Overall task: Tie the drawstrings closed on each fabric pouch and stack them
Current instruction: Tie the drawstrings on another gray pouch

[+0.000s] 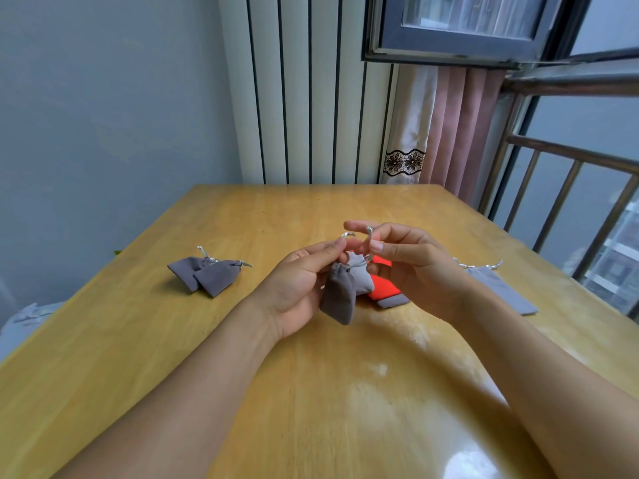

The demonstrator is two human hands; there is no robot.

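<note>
- Above the yellow wooden table (pixel 242 357), our left hand (pixel 301 281) and right hand (pixel 408 267) each pinch a silver drawstring (pixel 348 234) of the small grey velvet pouch (pixel 340 295), held aloft.
- Two tied grey pouches (pixel 204 274) lie overlapping, well left.

hands (pixel 297 281) (pixel 408 267) pinch drawstrings (pixel 349 235) | grey pouch (pixel 340 299) above table (pixel 242 375)

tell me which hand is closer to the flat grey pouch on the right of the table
Right. The right hand sits just left of that flat grey pouch; the left hand is farther left, beyond the held pouch.
</note>
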